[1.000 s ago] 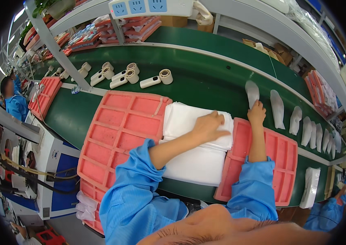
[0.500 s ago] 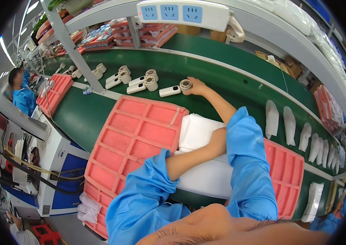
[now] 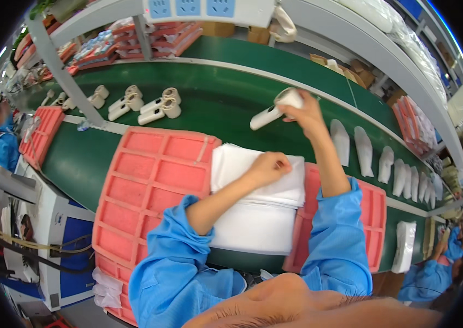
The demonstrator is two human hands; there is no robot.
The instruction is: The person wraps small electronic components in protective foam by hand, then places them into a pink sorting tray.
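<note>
My right hand (image 3: 303,113) is closed round the head of a white hair dryer-like device (image 3: 268,117), lifted above the green bench, its handle slanting down to the left. The device's exact kind is unclear. Over a stack of thin white sheets or pouches (image 3: 231,164) is my left hand (image 3: 267,168), its fingers curled loosely with nothing visible in them. Whether its fingertips touch the top sheet I cannot tell. Several similar white devices (image 3: 152,112) lie on the bench at the left.
Pink compartment trays lie left (image 3: 149,180) and right (image 3: 371,218) of the stack. White-wrapped pieces (image 3: 365,150) line the right side of the green bench (image 3: 215,93). A grey post (image 3: 67,76) stands at the left. People in blue (image 3: 4,147) are at both sides.
My right hand has picked the white device off the bench and brought it rightward in the view. My left hand has drawn away from beside the right arm. The whole view has shifted.
</note>
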